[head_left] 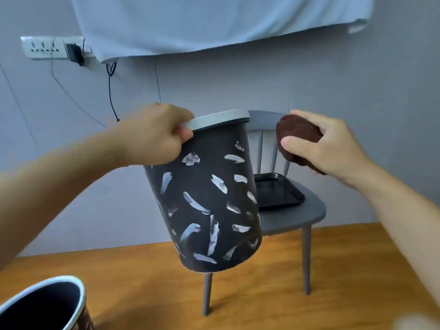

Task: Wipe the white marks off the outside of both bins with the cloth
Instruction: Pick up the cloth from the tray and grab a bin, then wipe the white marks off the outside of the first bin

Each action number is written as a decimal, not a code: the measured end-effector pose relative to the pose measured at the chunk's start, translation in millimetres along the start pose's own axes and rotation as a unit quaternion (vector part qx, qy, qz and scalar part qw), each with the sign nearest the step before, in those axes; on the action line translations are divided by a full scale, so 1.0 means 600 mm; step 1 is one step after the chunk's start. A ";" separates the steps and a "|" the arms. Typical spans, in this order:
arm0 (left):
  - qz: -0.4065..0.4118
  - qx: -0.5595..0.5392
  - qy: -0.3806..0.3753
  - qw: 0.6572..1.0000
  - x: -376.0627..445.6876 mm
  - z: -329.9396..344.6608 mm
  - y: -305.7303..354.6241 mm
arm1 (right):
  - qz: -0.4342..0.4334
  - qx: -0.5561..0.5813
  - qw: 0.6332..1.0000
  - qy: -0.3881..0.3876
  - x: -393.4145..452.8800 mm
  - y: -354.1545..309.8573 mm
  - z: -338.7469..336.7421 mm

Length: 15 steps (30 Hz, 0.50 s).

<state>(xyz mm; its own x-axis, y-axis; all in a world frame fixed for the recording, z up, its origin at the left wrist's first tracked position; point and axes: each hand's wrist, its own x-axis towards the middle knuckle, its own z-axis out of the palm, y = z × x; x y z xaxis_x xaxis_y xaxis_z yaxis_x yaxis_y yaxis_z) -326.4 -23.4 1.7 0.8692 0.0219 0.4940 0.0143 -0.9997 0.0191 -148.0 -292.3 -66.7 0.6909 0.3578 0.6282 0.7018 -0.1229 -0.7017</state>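
Observation:
A black bin (204,198) with a grey rim hangs tilted in the air in front of me, its side covered in several white smears. My left hand (154,134) grips its rim at the upper left, thumb on the outside. To the right of the bin, apart from it, my right hand (321,146) holds a bunched dark brown cloth (297,136). A second black bin (47,306) with a pale rim stands on the floor at the lower left, only its open top and a bit of its side showing.
A grey chair (297,217) stands behind the lifted bin with a black tray (278,191) on its seat. The floor (262,294) is wood. A grey wall behind carries a socket strip (45,47), hanging cables and a pale sheet (214,22).

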 end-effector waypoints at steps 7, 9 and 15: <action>0.008 -0.019 -0.044 0.999 0.097 0.075 0.054 | -0.003 0.032 0.999 0.037 0.002 0.012 -0.054; 0.015 -0.018 -0.044 0.999 0.109 0.090 0.056 | 0.014 0.030 0.998 0.050 -0.009 0.028 -0.054; 0.033 -0.011 -0.052 0.998 0.135 0.121 0.065 | -0.039 0.057 0.997 0.019 -0.020 0.053 -0.015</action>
<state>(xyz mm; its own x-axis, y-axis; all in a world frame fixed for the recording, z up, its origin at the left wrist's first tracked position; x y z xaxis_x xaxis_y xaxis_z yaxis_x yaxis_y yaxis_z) -219.5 -61.3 -20.4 0.9148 -0.0454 0.4013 -0.0536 -0.9985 0.0092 -132.4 -308.7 -93.6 0.6423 0.3260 0.6937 0.7313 0.0103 -0.6820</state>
